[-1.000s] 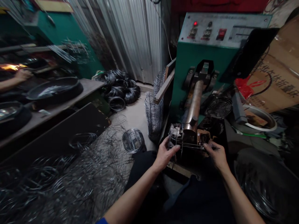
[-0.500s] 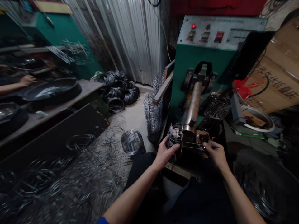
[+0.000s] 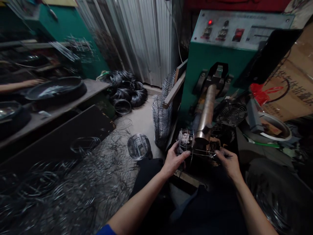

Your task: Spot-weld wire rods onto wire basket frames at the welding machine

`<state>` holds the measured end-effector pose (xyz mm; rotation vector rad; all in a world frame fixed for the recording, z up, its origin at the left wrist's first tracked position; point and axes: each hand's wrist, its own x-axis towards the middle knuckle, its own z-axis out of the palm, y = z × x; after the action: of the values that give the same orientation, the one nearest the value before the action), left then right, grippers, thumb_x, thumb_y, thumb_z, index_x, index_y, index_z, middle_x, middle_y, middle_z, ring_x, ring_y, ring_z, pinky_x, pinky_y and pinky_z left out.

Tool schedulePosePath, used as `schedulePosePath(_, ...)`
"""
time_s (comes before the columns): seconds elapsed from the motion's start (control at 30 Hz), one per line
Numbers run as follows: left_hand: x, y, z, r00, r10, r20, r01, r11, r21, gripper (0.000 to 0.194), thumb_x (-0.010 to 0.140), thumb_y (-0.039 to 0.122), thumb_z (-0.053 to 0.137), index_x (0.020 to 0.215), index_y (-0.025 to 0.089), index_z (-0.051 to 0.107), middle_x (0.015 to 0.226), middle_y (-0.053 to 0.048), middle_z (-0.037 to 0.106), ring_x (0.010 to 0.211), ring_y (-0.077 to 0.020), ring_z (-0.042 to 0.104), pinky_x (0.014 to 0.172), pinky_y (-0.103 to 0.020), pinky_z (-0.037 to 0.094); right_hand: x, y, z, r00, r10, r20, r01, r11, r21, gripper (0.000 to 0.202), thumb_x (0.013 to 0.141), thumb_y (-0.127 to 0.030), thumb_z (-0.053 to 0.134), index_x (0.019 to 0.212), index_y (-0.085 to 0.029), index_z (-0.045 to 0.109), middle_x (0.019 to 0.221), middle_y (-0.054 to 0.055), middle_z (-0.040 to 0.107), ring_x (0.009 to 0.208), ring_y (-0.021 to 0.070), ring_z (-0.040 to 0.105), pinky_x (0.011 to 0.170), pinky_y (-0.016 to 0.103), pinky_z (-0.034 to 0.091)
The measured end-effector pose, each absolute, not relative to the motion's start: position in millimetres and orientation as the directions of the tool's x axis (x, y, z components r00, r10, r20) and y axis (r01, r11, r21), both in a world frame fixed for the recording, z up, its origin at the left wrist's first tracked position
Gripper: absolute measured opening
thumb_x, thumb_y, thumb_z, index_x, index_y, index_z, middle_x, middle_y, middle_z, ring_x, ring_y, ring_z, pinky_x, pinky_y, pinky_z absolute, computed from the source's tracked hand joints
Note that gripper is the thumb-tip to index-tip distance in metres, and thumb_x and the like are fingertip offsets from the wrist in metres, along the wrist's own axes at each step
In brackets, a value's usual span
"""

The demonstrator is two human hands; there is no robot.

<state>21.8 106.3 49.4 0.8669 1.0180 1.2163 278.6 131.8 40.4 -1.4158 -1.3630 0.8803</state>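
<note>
My left hand (image 3: 174, 159) is closed on a thin round wire frame (image 3: 181, 136) with crossing wires, just left of a machine's thick steel arm (image 3: 206, 112). A straight wire (image 3: 201, 152) runs from that frame across to my right hand (image 3: 229, 161), below the arm's end. The fingertips of my right hand are pinched at the wire's far end, by a small shiny piece too small to make out. The green machine (image 3: 195, 60) stands straight in front, its panel showing a lit red lamp (image 3: 210, 22). Dark shadow hides what lies under my hands.
Stacked wire frames (image 3: 161, 120) stand left of the machine, by a jutting bar (image 3: 174, 90). A wire ring bundle (image 3: 139, 146) and tangled wire pieces (image 3: 80, 186) cover floor at left. At right are a fan grille (image 3: 232, 114) and a cardboard box (image 3: 293, 88). Another person's hand (image 3: 33, 82) is far left.
The view has shifted slightly, so the machine appears further right and higher. Both my hands keep nearly the same hold below the steel arm. The other person's hand at far left has moved a little.
</note>
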Motion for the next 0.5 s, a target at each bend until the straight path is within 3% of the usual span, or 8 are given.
schedulePosePath(0.17,23,109,45,0.058,0.982,-0.180,-0.329,0.189,0.925,0.085,0.073,0.047,0.083,0.142,0.015,0.047,0.067,0.007,0.050,0.043,-0.0075,0.046,0.040,-0.023,0.047,282,131,40,0.116,0.986,0.117,0.286,0.080,-0.955,0.055,0.077,-0.054,0.075,0.054,-0.021,0.037,0.058,-0.006,0.030,0.057,0.0104,0.028,0.054,0.027,0.023)
schedulePosePath(0.3,20,112,46,-0.022,0.988,-0.155,-0.258,0.144,0.955,0.079,0.070,0.044,0.085,0.136,0.012,0.055,0.069,0.006,0.053,0.055,-0.0076,0.051,0.052,-0.019,0.046,276,131,42,0.143,0.981,0.130,0.313,0.080,-0.946,0.055,0.076,-0.055,0.075,0.053,-0.021,0.038,0.057,-0.006,0.032,0.057,0.0109,0.030,0.056,0.027,0.024)
schedulePosePath(0.43,13,102,53,-0.049,0.983,-0.175,-0.054,0.172,0.984,0.078,0.068,0.045,0.085,0.134,0.013,0.058,0.097,-0.006,0.070,0.081,-0.0160,0.065,0.072,-0.026,0.053,276,123,37,0.174,0.965,0.196,0.330,0.131,-0.935,0.045,0.081,-0.054,0.071,0.058,-0.020,0.053,0.060,-0.003,0.048,0.062,0.0140,0.044,0.063,0.028,0.035)
schedulePosePath(0.5,7,100,50,-0.036,0.977,-0.210,0.048,0.212,0.976,0.085,0.067,0.045,0.086,0.141,0.017,0.054,0.107,-0.007,0.071,0.091,-0.0194,0.066,0.078,-0.028,0.054,297,120,26,0.183,0.956,0.230,0.377,0.148,-0.914,0.035,0.086,-0.052,0.067,0.073,-0.020,0.063,0.075,0.000,0.062,0.075,0.0174,0.056,0.073,0.029,0.043)
